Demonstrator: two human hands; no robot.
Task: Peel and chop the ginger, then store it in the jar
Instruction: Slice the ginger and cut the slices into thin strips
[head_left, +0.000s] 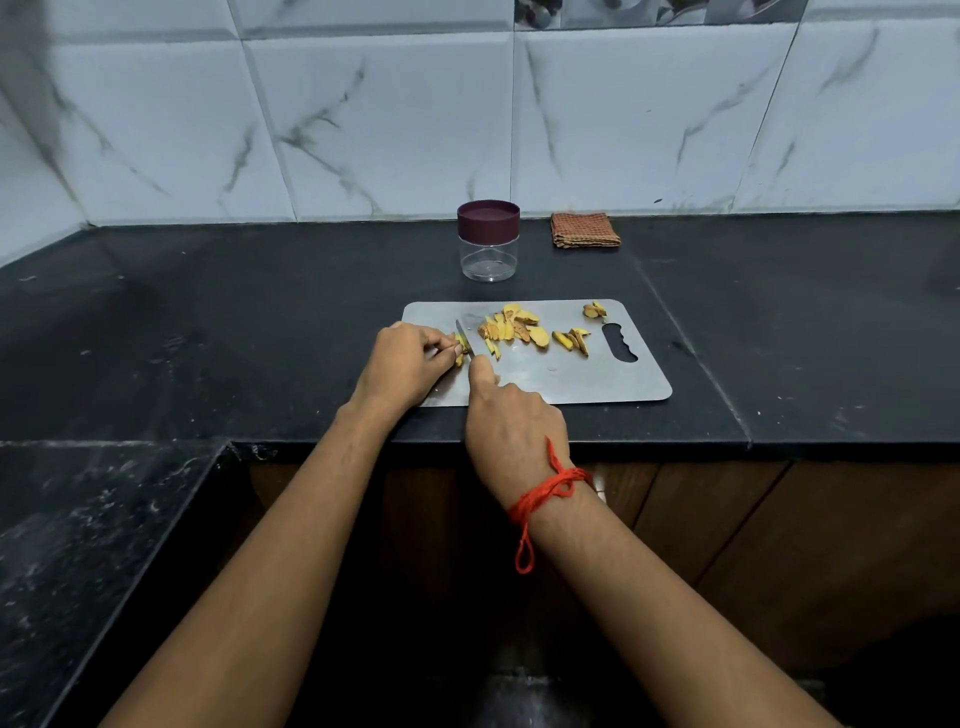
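A steel cutting board (597, 379) lies on the black counter. Yellow ginger slices and strips (514, 327) are spread over its far half, with several more pieces (595, 309) near its right corner. My left hand (405, 364) pinches a small ginger piece (460, 347) against the board at the left. My right hand (511, 421) grips a knife (464, 338), index finger along its back, and the blade's edge rests on that piece. The handle is hidden inside my fist. A clear jar (488, 240) with a maroon lid on stands behind the board.
A folded checked cloth (585, 229) lies against the tiled wall to the right of the jar. The counter's front edge runs just below the board. A lower dark slab (93, 545) sits at the left.
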